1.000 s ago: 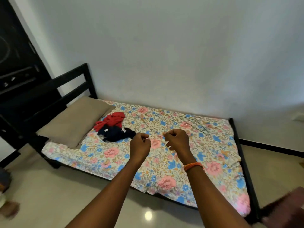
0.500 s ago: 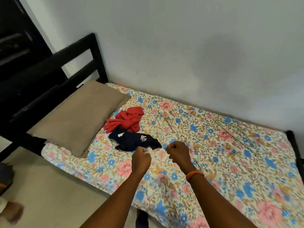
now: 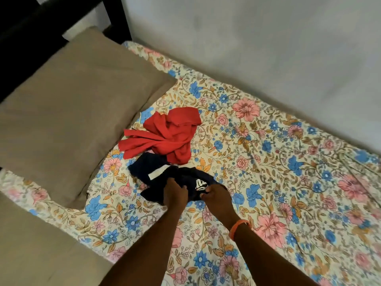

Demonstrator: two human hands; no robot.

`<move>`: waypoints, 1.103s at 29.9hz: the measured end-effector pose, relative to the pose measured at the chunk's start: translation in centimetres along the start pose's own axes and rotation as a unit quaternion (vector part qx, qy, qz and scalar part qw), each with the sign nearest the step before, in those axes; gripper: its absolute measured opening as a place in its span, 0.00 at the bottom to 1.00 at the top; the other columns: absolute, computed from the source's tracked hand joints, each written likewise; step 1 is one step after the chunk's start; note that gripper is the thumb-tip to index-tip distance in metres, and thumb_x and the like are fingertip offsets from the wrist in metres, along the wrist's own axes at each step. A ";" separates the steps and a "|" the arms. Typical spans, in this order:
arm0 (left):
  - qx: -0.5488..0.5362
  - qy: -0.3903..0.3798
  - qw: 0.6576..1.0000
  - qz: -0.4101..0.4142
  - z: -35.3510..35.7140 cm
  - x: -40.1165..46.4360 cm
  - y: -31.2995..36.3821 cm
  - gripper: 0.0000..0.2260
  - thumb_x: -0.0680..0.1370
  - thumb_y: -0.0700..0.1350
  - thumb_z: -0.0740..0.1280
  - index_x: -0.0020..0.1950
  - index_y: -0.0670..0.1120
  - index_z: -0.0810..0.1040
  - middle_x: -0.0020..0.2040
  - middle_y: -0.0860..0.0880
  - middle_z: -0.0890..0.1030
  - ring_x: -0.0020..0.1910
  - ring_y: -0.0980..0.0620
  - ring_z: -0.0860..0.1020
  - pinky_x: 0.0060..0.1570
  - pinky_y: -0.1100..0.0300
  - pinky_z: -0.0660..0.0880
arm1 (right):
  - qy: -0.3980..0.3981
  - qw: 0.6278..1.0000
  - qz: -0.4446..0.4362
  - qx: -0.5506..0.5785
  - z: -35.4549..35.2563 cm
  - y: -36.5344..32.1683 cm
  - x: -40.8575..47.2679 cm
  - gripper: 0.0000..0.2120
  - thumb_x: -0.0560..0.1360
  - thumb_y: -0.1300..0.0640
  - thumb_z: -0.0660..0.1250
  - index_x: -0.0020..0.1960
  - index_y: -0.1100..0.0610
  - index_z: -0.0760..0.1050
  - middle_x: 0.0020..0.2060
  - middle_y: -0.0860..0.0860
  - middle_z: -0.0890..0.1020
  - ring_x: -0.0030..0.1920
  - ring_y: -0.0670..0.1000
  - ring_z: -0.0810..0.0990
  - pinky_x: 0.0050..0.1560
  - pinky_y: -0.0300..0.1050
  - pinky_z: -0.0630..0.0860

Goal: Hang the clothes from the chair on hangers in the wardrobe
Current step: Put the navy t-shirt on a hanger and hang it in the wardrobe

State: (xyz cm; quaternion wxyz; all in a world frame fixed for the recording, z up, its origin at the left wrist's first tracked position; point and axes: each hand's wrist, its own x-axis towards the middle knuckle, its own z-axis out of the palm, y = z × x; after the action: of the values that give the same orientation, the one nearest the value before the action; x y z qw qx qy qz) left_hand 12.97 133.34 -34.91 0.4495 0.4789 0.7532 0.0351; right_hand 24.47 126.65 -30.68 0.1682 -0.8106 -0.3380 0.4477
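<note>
A crumpled dark navy garment [image 3: 156, 172] with a white print lies on the floral bedsheet [image 3: 288, 172]. My left hand [image 3: 175, 193] grips its near edge, fingers curled into the cloth. My right hand [image 3: 216, 197], with an orange band on the wrist, pinches the cloth beside the white print. A crumpled red garment [image 3: 165, 135] lies just beyond the navy one, touching it, near the pillow. No hangers, chair or wardrobe show in this view.
A tan pillow [image 3: 72, 112] covers the head of the bed at left. The black bed frame [image 3: 117, 19] rises behind it. A pale wall [image 3: 268, 48] runs along the far side of the bed. Beige floor [image 3: 37, 254] is at lower left.
I have come close to the bed and leaned over it. Both hands, earlier held up as empty fists, have dropped onto the navy garment and taken hold of it.
</note>
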 end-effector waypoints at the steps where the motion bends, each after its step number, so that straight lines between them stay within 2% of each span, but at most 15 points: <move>1: 0.027 -0.004 0.999 0.025 0.6 0.0 0.2 0.18 0.77 0.44 0.69 0.67 0.46 0.73 0.60 0.43 0.80 0.60 0.41 0.78 0.57 0.49 0.76 | 0.008 1.000 0.001 0.022 0.2 0.0 0.5 0.07 0.78 0.59 0.69 0.46 0.62 0.73 0.32 0.48 0.74 0.31 0.44 0.71 0.30 0.30 0.66; 4: 0.033 -0.094 0.985 0.140 2.8 -3.4 1.6 0.07 0.78 0.49 0.67 0.55 0.52 0.77 0.45 0.55 0.82 0.48 0.50 0.82 0.52 0.52 0.78 | 0.050 0.987 0.051 0.141 -1.0 0.4 0.5 0.16 0.79 0.46 0.67 0.46 0.60 0.79 0.39 0.54 0.83 0.41 0.54 0.82 0.43 0.40 0.78; 7: 0.024 -0.150 0.967 0.205 4.3 -8.0 3.3 0.06 0.76 0.53 0.63 0.51 0.56 0.77 0.44 0.55 0.82 0.48 0.51 0.78 0.53 0.50 0.75 | 0.039 0.948 0.159 0.274 -5.1 0.8 -0.8 0.20 0.74 0.42 0.72 0.46 0.61 0.81 0.40 0.57 0.85 0.43 0.56 0.84 0.46 0.55 0.83; 9: 0.054 -0.152 0.957 0.241 4.4 -10.6 4.6 0.07 0.75 0.53 0.65 0.52 0.57 0.76 0.48 0.53 0.80 0.53 0.47 0.74 0.54 0.52 0.68 | 0.049 0.955 0.144 0.255 -8.3 1.4 -2.4 0.16 0.75 0.48 0.73 0.36 0.60 0.81 0.32 0.58 0.83 0.37 0.56 0.81 0.42 0.54 0.79; 12: 0.086 -0.159 0.921 0.345 3.3 -15.4 7.8 0.12 0.74 0.52 0.69 0.56 0.55 0.73 0.51 0.50 0.79 0.56 0.45 0.73 0.57 0.52 0.65 | 0.183 0.968 0.070 0.158 -13.2 2.7 -5.4 0.18 0.77 0.54 0.71 0.29 0.56 0.81 0.29 0.63 0.80 0.32 0.55 0.76 0.39 0.59 0.77; 14: 0.094 -0.155 0.902 0.392 2.5 -18.7 10.8 0.16 0.75 0.50 0.70 0.60 0.48 0.71 0.52 0.46 0.80 0.54 0.43 0.76 0.57 0.49 0.67 | 0.273 0.943 0.051 0.184 -16.2 3.0 -7.6 0.18 0.78 0.57 0.70 0.30 0.54 0.79 0.30 0.63 0.80 0.32 0.55 0.75 0.40 0.59 0.77; 16: 0.104 -0.147 0.896 0.407 2.3 -22.1 13.7 0.18 0.77 0.48 0.69 0.62 0.43 0.67 0.52 0.42 0.81 0.49 0.39 0.79 0.47 0.49 0.71 | 0.345 0.901 0.038 0.262 -19.2 2.9 -9.9 0.18 0.79 0.58 0.69 0.30 0.52 0.79 0.28 0.54 0.81 0.31 0.52 0.77 0.39 0.51 0.77; 19: 0.122 -0.144 0.903 0.385 1.9 -27.1 16.7 0.18 0.79 0.45 0.68 0.65 0.41 0.66 0.55 0.40 0.79 0.49 0.37 0.79 0.40 0.49 0.70 | 0.369 0.849 0.024 0.378 -22.9 3.2 -13.2 0.18 0.79 0.56 0.68 0.31 0.49 0.81 0.29 0.45 0.82 0.34 0.45 0.80 0.40 0.45 0.77; 22: 0.092 -0.225 0.902 0.357 1.8 -31.0 18.2 0.12 0.77 0.45 0.69 0.57 0.42 0.72 0.49 0.40 0.78 0.45 0.38 0.77 0.41 0.49 0.72 | 0.258 0.783 0.047 0.565 -27.0 3.5 -16.7 0.06 0.80 0.54 0.66 0.46 0.54 0.78 0.46 0.54 0.83 0.47 0.54 0.83 0.46 0.51 0.78; 25: 0.069 -0.358 0.865 0.343 1.5 -34.3 18.8 0.12 0.75 0.47 0.74 0.41 0.43 0.73 0.38 0.41 0.75 0.36 0.46 0.74 0.37 0.52 0.69 | 0.081 0.731 0.062 0.674 -29.8 4.3 -19.7 0.12 0.77 0.51 0.65 0.53 0.58 0.80 0.44 0.55 0.87 0.43 0.52 0.87 0.39 0.47 0.83; 26: 0.054 -0.395 0.857 0.328 1.3 -35.0 19.1 0.14 0.73 0.50 0.76 0.40 0.44 0.74 0.37 0.44 0.74 0.35 0.50 0.74 0.36 0.55 0.68 | 0.044 0.726 0.060 0.684 -30.4 5.0 -20.4 0.16 0.80 0.50 0.62 0.54 0.58 0.83 0.50 0.56 0.86 0.49 0.53 0.86 0.45 0.49 0.84; 28: -0.031 -0.452 0.860 0.233 1.0 -37.5 20.0 0.15 0.73 0.58 0.74 0.42 0.46 0.78 0.38 0.50 0.78 0.34 0.56 0.78 0.37 0.63 0.72 | -0.002 0.743 0.057 0.667 -31.6 6.5 -22.0 0.21 0.83 0.45 0.58 0.60 0.59 0.83 0.63 0.60 0.80 0.63 0.58 0.80 0.58 0.54 0.80; 30: -0.144 -0.422 0.885 0.133 2.2 -38.5 20.7 0.23 0.71 0.66 0.70 0.50 0.48 0.82 0.46 0.50 0.84 0.44 0.53 0.82 0.45 0.61 0.76 | -0.042 0.771 0.061 0.633 -32.6 7.4 -23.6 0.25 0.82 0.42 0.59 0.65 0.61 0.79 0.64 0.63 0.79 0.65 0.63 0.78 0.62 0.59 0.78; 31: -0.174 -0.391 0.898 0.103 3.1 -39.7 21.3 0.24 0.70 0.67 0.71 0.52 0.47 0.82 0.48 0.48 0.84 0.46 0.49 0.82 0.45 0.59 0.76 | -0.053 0.799 0.041 0.598 -33.4 8.2 -24.8 0.26 0.81 0.42 0.62 0.66 0.62 0.77 0.62 0.64 0.79 0.63 0.64 0.78 0.62 0.59 0.77; 33: -0.204 -0.347 0.913 0.063 5.2 -41.1 21.8 0.16 0.74 0.53 0.73 0.55 0.43 0.82 0.46 0.44 0.84 0.39 0.48 0.82 0.37 0.59 0.78 | -0.054 0.847 -0.006 0.529 -34.4 9.0 -26.6 0.28 0.75 0.44 0.70 0.63 0.66 0.78 0.57 0.65 0.82 0.57 0.64 0.82 0.54 0.53 0.81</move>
State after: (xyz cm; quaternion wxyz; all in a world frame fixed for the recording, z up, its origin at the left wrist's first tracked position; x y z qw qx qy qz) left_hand 37.38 112.18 -0.99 0.7672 0.4055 0.4947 0.0477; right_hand 47.10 102.62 -0.87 0.5556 -0.5715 -0.0637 0.6005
